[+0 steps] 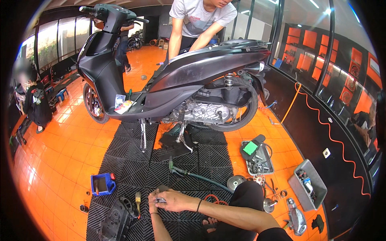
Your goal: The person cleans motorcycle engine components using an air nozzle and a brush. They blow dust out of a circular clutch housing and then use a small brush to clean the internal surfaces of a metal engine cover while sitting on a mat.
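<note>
My two hands meet low in the middle, above the black ribbed mat (pixel 128 160). My right hand (pixel 179 201) is closed, its fingers curled over a small grey metal part (pixel 161 200) whose exact kind I cannot tell. Against it, my left hand (pixel 153 202) is closed too, partly covered by the right; what it grips is hidden. A dark rounded piece (pixel 163 187) shows just beyond the fingers. Left of my hands lie a paintbrush (pixel 138 201) and a black engine cover (pixel 116 221). A cut-open blue container (pixel 102 184) with brown liquid stands farther left.
A black scooter (pixel 193 74) stands ahead on its stand, a person (pixel 205 20) leaning over it. An air gun (pixel 173 166) with a green hose lies on the mat. At right are a metal tray of parts (pixel 263 162), a grey bin (pixel 307 186) and loose parts. Another person (pixel 38 100) crouches far left.
</note>
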`<state>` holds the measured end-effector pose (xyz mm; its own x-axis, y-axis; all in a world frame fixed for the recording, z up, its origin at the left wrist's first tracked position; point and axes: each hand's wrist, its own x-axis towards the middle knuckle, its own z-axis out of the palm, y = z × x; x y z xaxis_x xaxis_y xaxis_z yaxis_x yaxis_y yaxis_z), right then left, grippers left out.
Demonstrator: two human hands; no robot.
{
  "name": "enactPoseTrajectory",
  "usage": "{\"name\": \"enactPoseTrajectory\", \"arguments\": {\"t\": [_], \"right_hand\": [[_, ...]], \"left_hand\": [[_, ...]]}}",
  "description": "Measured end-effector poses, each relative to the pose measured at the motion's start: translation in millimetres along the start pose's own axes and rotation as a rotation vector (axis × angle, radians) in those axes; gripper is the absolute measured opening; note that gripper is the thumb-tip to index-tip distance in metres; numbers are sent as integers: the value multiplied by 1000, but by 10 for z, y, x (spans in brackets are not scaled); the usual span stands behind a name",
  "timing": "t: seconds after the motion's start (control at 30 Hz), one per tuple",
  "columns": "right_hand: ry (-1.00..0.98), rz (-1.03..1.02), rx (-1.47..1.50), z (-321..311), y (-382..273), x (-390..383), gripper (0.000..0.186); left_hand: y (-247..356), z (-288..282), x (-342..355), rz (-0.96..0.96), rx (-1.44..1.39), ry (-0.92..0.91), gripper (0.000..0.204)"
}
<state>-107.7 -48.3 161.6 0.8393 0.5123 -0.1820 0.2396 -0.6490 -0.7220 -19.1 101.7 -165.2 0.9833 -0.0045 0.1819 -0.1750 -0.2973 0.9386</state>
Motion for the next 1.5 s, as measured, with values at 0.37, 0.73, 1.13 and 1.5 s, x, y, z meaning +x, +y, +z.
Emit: {"name": "enactPoseTrajectory", "arguments": {"t": [0.37, 0.73, 1.13, 1.5], "right_hand": [[105, -33, -56, 145, 162, 35, 42], [763, -15, -137, -177, 180, 273, 51], [887, 31, -218, -462, 95, 406, 51], [912, -20, -433, -368, -494, 72, 69]], "left_hand": [[62, 98, -12, -29, 66, -48, 36], [765, -118, 397, 3, 33, -438, 48], [1771, -400, 255, 162, -806, -586, 59], [2045, 189, 157, -324, -421, -366, 24]]}}
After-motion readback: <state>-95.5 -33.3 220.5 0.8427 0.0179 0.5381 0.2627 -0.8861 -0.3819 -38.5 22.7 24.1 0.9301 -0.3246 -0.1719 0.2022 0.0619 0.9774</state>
